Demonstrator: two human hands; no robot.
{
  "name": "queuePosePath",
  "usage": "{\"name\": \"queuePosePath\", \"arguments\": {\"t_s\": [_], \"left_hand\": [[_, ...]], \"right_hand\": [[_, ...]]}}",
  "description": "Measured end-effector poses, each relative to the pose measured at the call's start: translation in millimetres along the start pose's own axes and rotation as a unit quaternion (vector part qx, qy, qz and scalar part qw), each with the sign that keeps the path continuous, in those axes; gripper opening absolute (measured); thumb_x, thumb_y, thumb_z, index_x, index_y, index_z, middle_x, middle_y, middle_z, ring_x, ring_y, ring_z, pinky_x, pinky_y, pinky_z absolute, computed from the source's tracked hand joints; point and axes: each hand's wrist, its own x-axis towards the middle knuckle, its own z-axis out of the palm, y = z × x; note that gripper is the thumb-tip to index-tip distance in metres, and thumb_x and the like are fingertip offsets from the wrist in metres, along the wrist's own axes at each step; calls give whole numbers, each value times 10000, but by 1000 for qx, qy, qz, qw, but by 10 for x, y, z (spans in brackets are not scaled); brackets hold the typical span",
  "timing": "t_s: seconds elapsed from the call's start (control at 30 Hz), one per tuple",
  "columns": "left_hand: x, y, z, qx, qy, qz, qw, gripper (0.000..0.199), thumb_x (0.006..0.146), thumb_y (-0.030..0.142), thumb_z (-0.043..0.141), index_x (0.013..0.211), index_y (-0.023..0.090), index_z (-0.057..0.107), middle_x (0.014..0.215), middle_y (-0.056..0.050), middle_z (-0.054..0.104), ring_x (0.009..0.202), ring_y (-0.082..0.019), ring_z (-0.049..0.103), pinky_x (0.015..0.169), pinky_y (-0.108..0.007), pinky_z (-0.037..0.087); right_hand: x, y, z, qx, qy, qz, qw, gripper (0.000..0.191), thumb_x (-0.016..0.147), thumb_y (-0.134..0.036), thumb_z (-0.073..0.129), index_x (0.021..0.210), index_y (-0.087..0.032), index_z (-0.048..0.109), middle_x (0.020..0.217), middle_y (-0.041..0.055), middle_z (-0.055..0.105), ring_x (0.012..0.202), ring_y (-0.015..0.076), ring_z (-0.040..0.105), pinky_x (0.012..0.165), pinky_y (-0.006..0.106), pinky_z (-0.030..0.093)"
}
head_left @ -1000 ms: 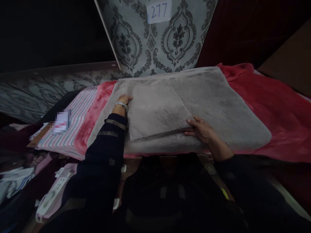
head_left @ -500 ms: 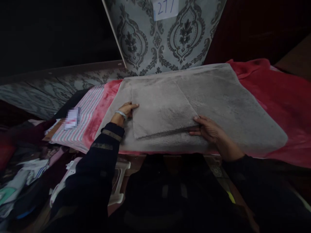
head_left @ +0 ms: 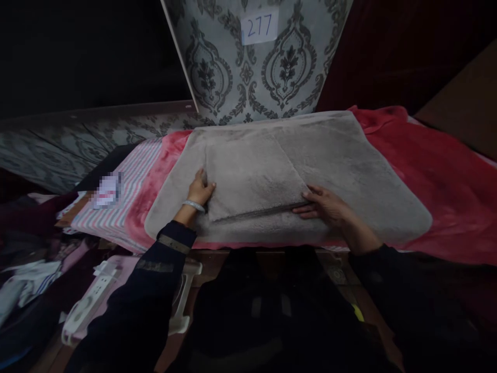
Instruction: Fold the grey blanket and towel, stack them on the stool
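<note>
A folded grey plush cloth [head_left: 252, 173] lies on a larger grey plush mat [head_left: 361, 176], its layers showing along the front edge. At its left edge rests my left hand [head_left: 200, 192], wearing a bracelet. The thumb is apart from the fingers, which point away along that edge. My right hand [head_left: 324, 204] grips the folded cloth's front right corner, thumb on top and fingers beneath. Under the mat is a red plush blanket [head_left: 458, 191], showing on both sides and as a thin strip in front.
A striped cloth [head_left: 132, 176] with a blurred packet [head_left: 106, 191] on it lies to the left. Below it stands a white power strip [head_left: 91, 303] near piled clothes [head_left: 31, 280]. Behind are a dark screen [head_left: 93, 52] and patterned wall with a "277" paper [head_left: 259, 26].
My left thumb has slid off the top of the folded cloth to its left edge. My right hand keeps its hold on the corner. The camera view has shifted slightly.
</note>
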Motion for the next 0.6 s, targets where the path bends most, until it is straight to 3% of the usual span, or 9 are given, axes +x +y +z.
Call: {"name": "queuePosePath", "arguments": {"t_s": [0.07,0.13,0.23,0.3,0.4,0.6], "left_hand": [[-139,193,-56,82,8,41,996,744,804,260,668,1500,125,442,1401,-199,588,1312,-368,552,1148,-521,417],[-297,469,-13,137,-19,122,983,638,862,284,609,1468,125,487,1479,-201,531,1391,-357,478,1189,-513,362],[-542,894,237,183,-78,218,955,555,954,334,497,1476,145,486,1567,-178,456,1486,-328,364,1237,-532,258],[-687,1062,448,226,-94,239,940,573,982,370,455,1510,147,452,1613,-182,390,1532,-340,272,1249,-588,173],[-828,1077,676,281,-127,235,922,613,998,429,420,1549,162,409,1638,-183,342,1546,-362,226,1231,-646,148],[-866,928,726,310,-145,234,910,633,1014,478,366,1577,189,366,1657,-168,307,1544,-351,236,1213,-641,198]], "right_hand": [[25,-34,-68,-127,89,-91,984,517,879,-311,655,1377,-242,535,1086,94,722,868,274,731,777,463,639],[70,-117,-22,-268,166,-223,922,510,905,-375,628,1393,-242,562,1195,118,701,1092,324,673,969,548,559],[169,-244,273,-421,144,-362,819,520,996,-412,469,1482,-229,507,1467,115,553,1397,334,457,1162,581,370],[241,-242,515,-500,93,-378,774,545,1033,-407,378,1544,-225,435,1583,96,426,1496,328,309,1199,587,295],[317,-80,736,-592,47,-338,730,558,1040,-393,347,1574,-241,395,1641,81,326,1528,349,222,1196,627,251],[351,169,716,-619,47,-330,711,557,1036,-393,338,1571,-256,407,1646,57,312,1519,334,256,1200,602,258]]}}
